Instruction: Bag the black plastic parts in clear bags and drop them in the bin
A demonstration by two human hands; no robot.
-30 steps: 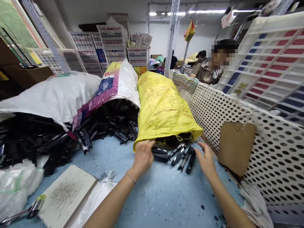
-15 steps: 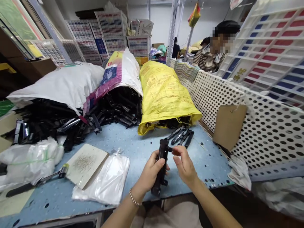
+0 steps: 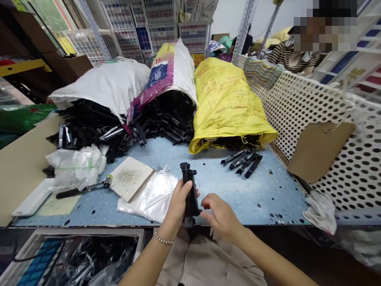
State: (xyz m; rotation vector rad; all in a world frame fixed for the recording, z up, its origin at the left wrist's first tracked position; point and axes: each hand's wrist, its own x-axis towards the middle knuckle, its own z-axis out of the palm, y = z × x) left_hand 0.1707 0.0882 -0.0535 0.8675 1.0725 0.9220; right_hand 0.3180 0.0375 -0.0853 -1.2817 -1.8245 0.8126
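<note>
My left hand [image 3: 180, 198] is closed around a long black plastic part [image 3: 190, 194] with short pegs on its side, holding it nearly upright above the table's front edge. At the lower end of that part is my right hand [image 3: 222, 216], its thumb and forefinger apart beside the lower peg; I cannot tell if they touch it. Several black slotted pieces [image 3: 242, 161] lie on the blue table [image 3: 226, 190] before the yellow sack [image 3: 232, 99]. Left of my left hand are clear plastic bags [image 3: 153, 194] and a square board [image 3: 129, 176] covered with small bits.
Two white sacks [image 3: 104, 81] spill black parts [image 3: 166, 123] at the back left. A hammer-like tool [image 3: 86, 188] lies by a bundle of plastic bags [image 3: 79, 167]. An open crate [image 3: 141, 240] sits below left. A perforated white panel [image 3: 321, 107] borders the right; a person [image 3: 293, 55] is beyond it.
My right hand has moved from the black part's upper knob down to its lower end. The view has shifted down and left, bringing the crate below the table into sight.
</note>
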